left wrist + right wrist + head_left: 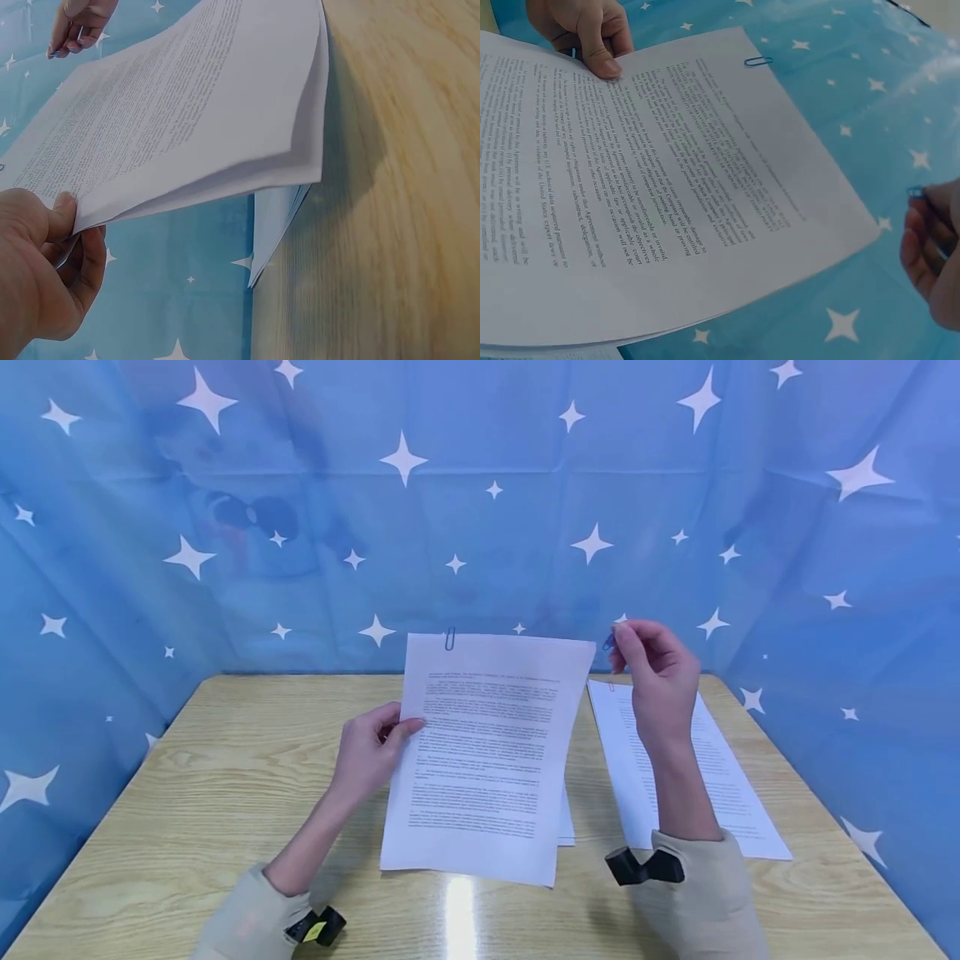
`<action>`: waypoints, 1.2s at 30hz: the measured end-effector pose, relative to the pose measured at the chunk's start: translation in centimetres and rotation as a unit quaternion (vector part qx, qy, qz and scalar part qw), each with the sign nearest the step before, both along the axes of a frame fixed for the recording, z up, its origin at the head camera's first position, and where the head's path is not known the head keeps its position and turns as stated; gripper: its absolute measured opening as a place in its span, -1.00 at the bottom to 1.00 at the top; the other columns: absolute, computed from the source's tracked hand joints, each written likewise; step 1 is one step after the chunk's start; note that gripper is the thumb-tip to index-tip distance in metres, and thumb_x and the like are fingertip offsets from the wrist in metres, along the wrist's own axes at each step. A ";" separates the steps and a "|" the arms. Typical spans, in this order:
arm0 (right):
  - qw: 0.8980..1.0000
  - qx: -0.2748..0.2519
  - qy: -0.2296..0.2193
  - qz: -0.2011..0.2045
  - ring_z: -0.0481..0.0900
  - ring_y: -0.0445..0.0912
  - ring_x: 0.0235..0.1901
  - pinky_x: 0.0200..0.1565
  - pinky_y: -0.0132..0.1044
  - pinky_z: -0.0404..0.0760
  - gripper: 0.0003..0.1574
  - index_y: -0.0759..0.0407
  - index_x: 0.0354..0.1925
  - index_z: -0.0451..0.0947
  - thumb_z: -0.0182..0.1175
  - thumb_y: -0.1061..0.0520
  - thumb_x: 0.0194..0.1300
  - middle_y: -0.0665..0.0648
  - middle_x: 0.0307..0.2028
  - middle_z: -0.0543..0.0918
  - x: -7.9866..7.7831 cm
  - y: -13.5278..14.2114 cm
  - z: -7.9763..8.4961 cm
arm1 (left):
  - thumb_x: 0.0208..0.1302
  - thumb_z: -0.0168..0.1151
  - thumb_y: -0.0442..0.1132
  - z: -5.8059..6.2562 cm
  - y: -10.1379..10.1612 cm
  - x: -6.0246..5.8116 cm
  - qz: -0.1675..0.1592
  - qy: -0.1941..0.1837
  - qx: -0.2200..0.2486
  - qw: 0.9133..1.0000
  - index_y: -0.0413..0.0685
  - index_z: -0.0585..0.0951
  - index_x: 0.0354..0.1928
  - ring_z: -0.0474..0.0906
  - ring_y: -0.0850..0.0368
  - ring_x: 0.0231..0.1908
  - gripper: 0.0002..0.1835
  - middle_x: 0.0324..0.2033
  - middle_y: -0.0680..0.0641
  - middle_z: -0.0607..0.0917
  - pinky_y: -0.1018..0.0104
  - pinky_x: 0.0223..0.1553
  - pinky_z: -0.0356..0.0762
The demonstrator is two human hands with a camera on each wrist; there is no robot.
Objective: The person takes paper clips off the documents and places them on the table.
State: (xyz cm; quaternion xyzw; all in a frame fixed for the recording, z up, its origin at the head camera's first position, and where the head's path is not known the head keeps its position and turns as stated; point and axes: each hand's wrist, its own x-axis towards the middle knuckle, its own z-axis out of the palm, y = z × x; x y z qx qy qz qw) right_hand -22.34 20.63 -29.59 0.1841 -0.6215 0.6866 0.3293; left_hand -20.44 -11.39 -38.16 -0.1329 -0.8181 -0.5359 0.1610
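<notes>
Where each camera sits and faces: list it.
Head: on the head, facing forward and down at white paper sheets; left hand, right hand, beige fabric sleeves show.
Left wrist: on that wrist, facing the sheets' side edge; both hands.
Right wrist: on that wrist, facing the sheets' print; both hands.
Head and right wrist share the blue wire paper clip on the sheets.

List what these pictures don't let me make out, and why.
Head view: most of the lower sheets, covered by the raised papers.
Head view: wording on the papers at right, print too small.
Head view: the whole held clip, partly covered by the right hand.
Right wrist view: the dark strip, cut off by the top edge.
</notes>
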 end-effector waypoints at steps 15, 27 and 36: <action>1.000 0.016 0.003 0.017 0.55 -0.05 -0.43 -0.31 -0.43 0.59 -0.76 0.50 -0.04 0.61 0.26 0.33 0.38 0.23 -0.33 0.64 0.6 0.8 0.5 | 0.37 0.31 -0.35 0.3 -0.3 0.3 0.004 -0.016 0.018 1.000 -0.19 0.73 -0.08 0.64 0.08 -0.49 -0.85 -0.36 -0.10 0.76 0.35 -0.53 0.55; 0.997 0.067 -0.034 0.007 0.51 -0.02 -0.45 -0.32 -0.45 0.57 -0.76 0.43 -0.02 0.63 0.27 0.31 0.38 0.21 -0.30 0.64 1.4 1.9 -0.8 | 0.40 0.29 -0.33 0.4 -0.7 0.1 -0.003 -0.020 0.023 1.000 -0.21 0.73 -0.06 0.64 0.06 -0.49 -0.84 -0.37 -0.12 0.76 0.35 -0.53 0.56; 0.991 0.113 -0.070 -0.013 0.52 -0.04 -0.45 -0.32 -0.48 0.59 -0.75 0.41 -0.01 0.61 0.26 0.29 0.39 0.15 -0.32 0.64 1.7 2.9 -2.2 | 0.38 0.31 -0.34 0.4 -0.8 0.0 0.000 -0.013 0.022 1.000 -0.23 0.73 -0.08 0.65 0.07 -0.48 -0.85 -0.36 -0.13 0.77 0.35 -0.51 0.56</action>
